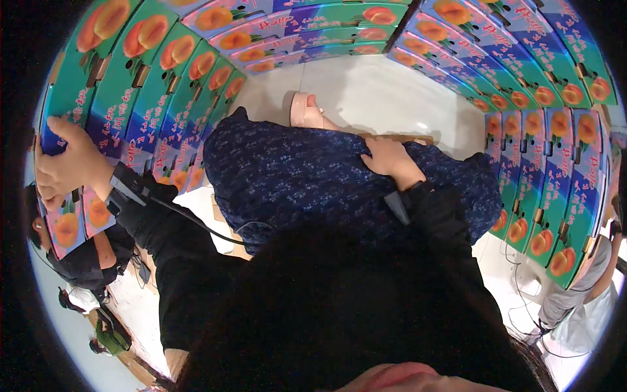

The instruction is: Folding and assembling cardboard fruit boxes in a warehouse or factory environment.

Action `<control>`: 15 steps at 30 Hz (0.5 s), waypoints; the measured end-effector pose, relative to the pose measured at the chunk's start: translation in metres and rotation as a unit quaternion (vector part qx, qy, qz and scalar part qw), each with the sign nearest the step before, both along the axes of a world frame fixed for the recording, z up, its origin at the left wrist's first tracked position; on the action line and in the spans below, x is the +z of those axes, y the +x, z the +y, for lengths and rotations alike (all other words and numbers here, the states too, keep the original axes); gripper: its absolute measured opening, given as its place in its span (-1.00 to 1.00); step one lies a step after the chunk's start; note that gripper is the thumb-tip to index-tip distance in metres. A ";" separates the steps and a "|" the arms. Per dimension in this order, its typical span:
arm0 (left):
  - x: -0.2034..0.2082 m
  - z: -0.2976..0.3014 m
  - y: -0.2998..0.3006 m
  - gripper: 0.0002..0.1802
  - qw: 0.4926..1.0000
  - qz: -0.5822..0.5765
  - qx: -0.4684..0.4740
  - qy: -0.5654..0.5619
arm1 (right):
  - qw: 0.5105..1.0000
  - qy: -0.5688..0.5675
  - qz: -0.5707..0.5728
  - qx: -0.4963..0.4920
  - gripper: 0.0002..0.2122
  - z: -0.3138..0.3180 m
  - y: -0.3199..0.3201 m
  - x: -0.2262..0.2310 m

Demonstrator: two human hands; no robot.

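My left hand (77, 162) rests on the top carton (72, 108) of the stack at the left, thumb apart from the fingers and fingertips by the carton's outer edge. The carton is green, blue and pink with orange fruit printed on it. On the dark blue patterned skirt (294, 170) across my lap lies my right hand (392, 159), flat with its fingers partly spread and nothing in it. A band with a grey device (130, 184) sits on my left wrist, its black cable running toward my body. Another grey device (396, 207) is at my right wrist.
Stacked fruit cartons stand ahead (294, 29), at the far right (503, 46) and at the near right (548, 183). A pale floor (372, 91) lies between them, with my pink shoe (300, 110) on it. People are behind at both sides; loose cables (519, 281) trail at the right.
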State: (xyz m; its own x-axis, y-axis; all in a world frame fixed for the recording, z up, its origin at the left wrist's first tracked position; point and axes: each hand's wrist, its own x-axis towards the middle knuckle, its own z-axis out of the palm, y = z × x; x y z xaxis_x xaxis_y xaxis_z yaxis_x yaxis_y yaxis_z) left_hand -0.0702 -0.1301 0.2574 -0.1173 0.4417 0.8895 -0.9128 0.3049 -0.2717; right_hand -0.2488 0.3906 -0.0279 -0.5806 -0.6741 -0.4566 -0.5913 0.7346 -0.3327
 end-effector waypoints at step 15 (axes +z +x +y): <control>-0.002 -0.003 0.001 -0.49 1.000 0.017 0.020 -0.008 | 1.000 0.015 0.006 0.015 -0.59 -0.004 0.004 0.010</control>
